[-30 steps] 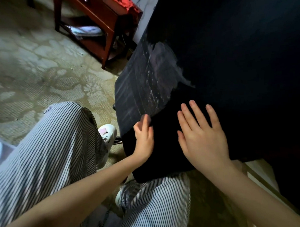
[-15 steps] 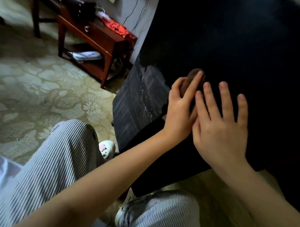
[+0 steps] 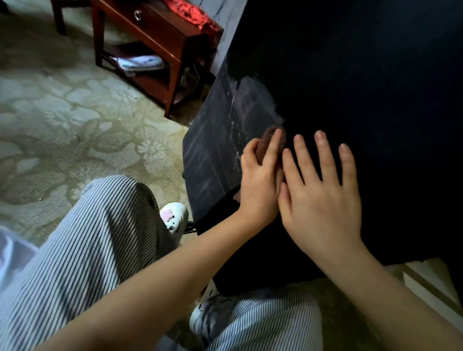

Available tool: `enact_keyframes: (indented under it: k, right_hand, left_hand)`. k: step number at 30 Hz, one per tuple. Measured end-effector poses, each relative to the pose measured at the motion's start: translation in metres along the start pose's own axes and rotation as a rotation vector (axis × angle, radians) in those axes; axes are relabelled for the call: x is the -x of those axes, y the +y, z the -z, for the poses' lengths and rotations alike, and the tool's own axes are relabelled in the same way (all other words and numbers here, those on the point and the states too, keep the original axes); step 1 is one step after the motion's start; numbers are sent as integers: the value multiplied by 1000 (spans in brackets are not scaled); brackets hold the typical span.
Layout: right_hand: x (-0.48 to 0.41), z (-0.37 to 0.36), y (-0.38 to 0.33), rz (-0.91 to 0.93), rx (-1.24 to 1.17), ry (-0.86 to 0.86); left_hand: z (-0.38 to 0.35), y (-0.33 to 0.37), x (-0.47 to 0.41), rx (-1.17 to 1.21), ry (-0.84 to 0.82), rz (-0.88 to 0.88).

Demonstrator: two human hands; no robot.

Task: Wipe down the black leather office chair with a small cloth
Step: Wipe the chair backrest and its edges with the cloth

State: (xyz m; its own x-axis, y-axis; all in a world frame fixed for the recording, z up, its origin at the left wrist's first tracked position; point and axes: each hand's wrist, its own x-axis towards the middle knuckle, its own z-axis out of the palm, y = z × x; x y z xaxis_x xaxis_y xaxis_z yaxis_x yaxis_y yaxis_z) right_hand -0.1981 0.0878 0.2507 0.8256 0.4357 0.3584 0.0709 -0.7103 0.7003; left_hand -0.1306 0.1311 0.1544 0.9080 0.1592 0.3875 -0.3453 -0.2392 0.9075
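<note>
The black leather office chair (image 3: 353, 79) fills the right half of the view, its worn, scuffed side panel (image 3: 218, 144) facing left. A small brown cloth (image 3: 270, 142) lies against the chair at the edge of the scuffed patch. My left hand (image 3: 259, 182) grips the cloth, thumb on one side and fingers over it. My right hand (image 3: 320, 196) lies flat on the dark leather just to the right, fingers straight and spread, its thumb side touching my left hand.
My knees in striped trousers (image 3: 83, 254) and a white slipper (image 3: 174, 216) are below the chair. A red-brown wooden side table (image 3: 152, 33) with a red cloth on top stands at the upper left on a patterned floor (image 3: 52, 123).
My left hand with the cloth moved up the chair from its lower edge, then back down and left toward the scuffed patch. My right hand stayed flat on the leather, shifting alongside.
</note>
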Motion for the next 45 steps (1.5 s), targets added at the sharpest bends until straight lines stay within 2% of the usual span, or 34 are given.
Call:
enact_keyframes:
  k: [2,6,9,14,18,22,27,30,37,41,43,45]
  right_hand:
    - [-2,-7,-4,-4,24,-68]
    - [-3,-16,-7,19,97,-124]
    - [-3,-20,-8,32,114,-115]
    - [-3,-24,-10,59,186,-130]
    - [-2,-26,-10,74,237,-132]
    - [-2,-26,-10,76,241,-145]
    - [-2,-27,-11,60,147,-123]
    - [-1,-26,-11,39,45,-95]
    - [8,-18,-7,5,-89,-43]
    - [14,-11,1,-21,-100,54]
    - [13,-7,13,-53,-39,135]
    - [12,-6,23,-92,29,174]
  left_hand:
    - [1,-16,7,48,46,65]
    - [-5,-69,30,15,1,246]
    - [-10,-124,54,-109,-60,450]
    - [-21,-192,77,-154,-29,755]
    - [-17,-204,70,-168,-35,933]
    - [-20,-197,64,11,106,1066]
    - [-21,-160,57,196,90,980]
    - [-20,-133,49,288,43,859]
    - [3,-34,21,521,-100,343]
    - [16,14,6,593,-182,123]
    - [24,36,-3,566,-86,-30]
    - [31,55,-15,501,79,-166]
